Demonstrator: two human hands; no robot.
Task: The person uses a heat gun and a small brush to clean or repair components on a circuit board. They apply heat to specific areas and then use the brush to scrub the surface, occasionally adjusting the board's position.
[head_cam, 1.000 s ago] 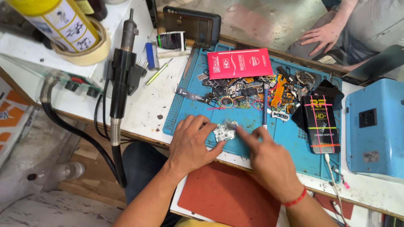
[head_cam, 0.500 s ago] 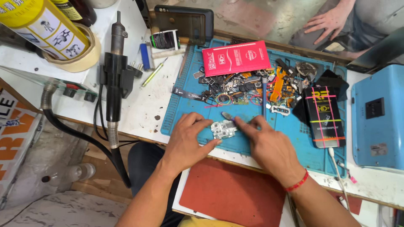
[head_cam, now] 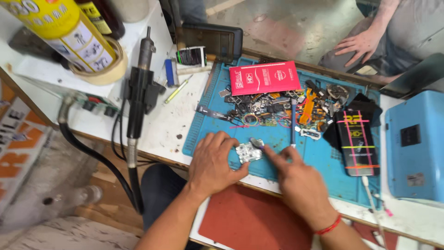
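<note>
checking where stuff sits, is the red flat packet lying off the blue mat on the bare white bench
No, the red flat packet lies on the blue mat, at its far edge just above the heap of small parts.

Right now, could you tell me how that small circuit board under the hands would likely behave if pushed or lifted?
The small circuit board looks thin and flat, so probably stiff and light. It lies flat on the blue mat, so it would likely slide, not roll. Its small exposed parts suggest fragility.

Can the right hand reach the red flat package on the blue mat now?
Probably yes. The right hand lies on the blue mat, and only low loose parts lie before the red flat package.
</note>
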